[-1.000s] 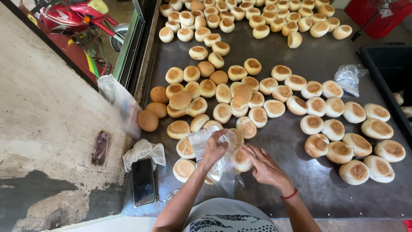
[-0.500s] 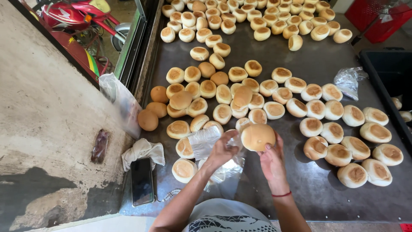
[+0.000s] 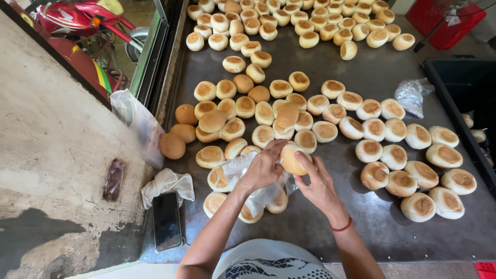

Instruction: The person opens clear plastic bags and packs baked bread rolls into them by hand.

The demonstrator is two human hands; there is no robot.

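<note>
The left hand was closed on the mouth of a thin, crinkled clear plastic bag, fingers pinching the film. The right hand held a round bun in a closed grip, fingertips wrapped about its far edge. The bun sat just above the bench, touching both hands, right at the bag's opening; whether it had entered the bag could not be told, since the left hand hid that edge. A thin red band circled the right wrist.

The bag lay draped over several buns on the near side of the bench, its film glossy and wrinkled. The bench was dark, flat sheet metal with a dull sheen. Loose buns covered much of it: domed, matte, pale at the sides with browned tops. A few at the left edge were evenly golden and smoother.

At the near left corner lay a dark rectangular phone, flat, screen up, just beside a crumpled white cloth. A second bunched clear bag rested near the bench's right edge, beside a black bin. To the left ran a rough, stained concrete ledge.
</note>
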